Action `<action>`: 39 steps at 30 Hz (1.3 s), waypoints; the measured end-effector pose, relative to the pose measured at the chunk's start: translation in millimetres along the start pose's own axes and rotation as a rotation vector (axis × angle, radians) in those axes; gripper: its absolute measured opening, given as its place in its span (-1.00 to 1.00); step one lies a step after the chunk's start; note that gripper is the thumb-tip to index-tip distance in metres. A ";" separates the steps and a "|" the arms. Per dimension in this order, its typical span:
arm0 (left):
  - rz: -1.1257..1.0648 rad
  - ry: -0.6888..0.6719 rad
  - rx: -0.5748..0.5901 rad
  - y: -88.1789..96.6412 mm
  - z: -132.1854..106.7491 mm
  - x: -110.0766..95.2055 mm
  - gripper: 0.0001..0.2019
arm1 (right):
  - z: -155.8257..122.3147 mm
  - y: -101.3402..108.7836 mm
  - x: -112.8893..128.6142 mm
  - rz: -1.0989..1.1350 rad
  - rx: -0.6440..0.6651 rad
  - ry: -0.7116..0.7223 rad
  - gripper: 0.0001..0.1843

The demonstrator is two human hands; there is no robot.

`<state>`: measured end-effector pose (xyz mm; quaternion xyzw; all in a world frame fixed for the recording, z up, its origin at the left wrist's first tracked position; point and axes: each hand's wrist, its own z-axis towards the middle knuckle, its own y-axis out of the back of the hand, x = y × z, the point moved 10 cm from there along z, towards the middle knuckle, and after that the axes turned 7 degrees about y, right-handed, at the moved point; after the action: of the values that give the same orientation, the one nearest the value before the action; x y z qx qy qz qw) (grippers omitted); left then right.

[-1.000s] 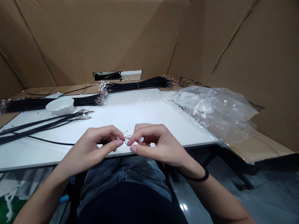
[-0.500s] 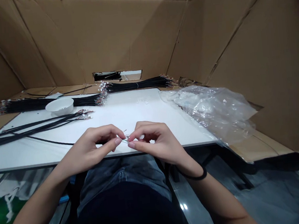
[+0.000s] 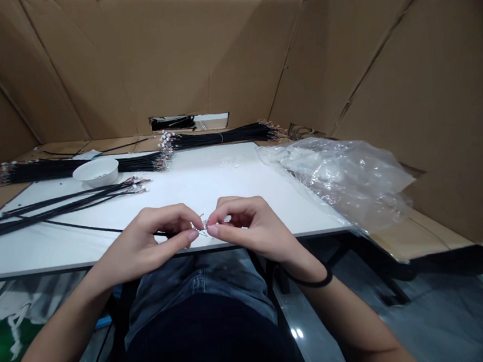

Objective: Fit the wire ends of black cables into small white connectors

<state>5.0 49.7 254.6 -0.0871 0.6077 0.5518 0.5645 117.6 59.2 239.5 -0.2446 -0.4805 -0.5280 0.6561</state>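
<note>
The left hand and the right hand meet just behind the front edge of the bench, their fingers curled inward. Both are closed in a light pinch, not clenched, with thumb and forefinger on the cable end. This end is a small cluster of fine wires with shiny metal tips, held in the middle between the two hands. It is too small to tell how the strands lie or exactly which wire each hand grips. A thin black cable runs from the left hand leftward across the white bench top.

Farther left, loose black cables lie side by side on the bench, their terminals pointing right. Beyond them, a white bowl stands near the far edge, in front of a long black bundle. A second bundle lies behind the bench on cardboard, with white connectors at its left end. A crumpled clear plastic bag lies over the right corner of the bench. Cardboard walls rise around it all. A black band circles the right wrist, and jeans show below the hands.
</note>
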 end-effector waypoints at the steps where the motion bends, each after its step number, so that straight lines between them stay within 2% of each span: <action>1: -0.001 0.001 0.001 -0.2 -0.1 0.2 -0.91 | -0.2 -0.2 -0.3 0.000 0.001 -0.008 -0.82; 9: 0.002 0.006 -0.043 1.6 0.0 3.1 -0.94 | -3.9 -3.5 1.8 0.009 0.009 -0.041 -0.85; 17: 0.131 -0.117 -0.129 3.7 -2.0 -12.0 -0.89 | -5.4 -4.1 -8.0 0.077 -0.007 -0.152 -0.76; 24: 0.186 -0.192 -0.170 3.3 -4.1 -20.0 -0.87 | -7.7 -11.7 -17.9 0.080 0.101 -0.248 -0.67; 31: 0.169 -0.144 -0.141 -0.5 -2.4 -16.2 -0.90 | -9.8 -17.9 -26.0 0.215 0.078 -0.301 -0.65; 39: 0.161 -0.124 -0.125 -1.5 -1.4 -11.5 -0.87 | -7.4 -13.2 -21.3 0.152 0.065 -0.245 -0.66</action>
<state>9.3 42.1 262.4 -0.0388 0.5412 0.6364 0.5483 108.5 58.5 215.0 -0.3218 -0.5537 -0.4271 0.6384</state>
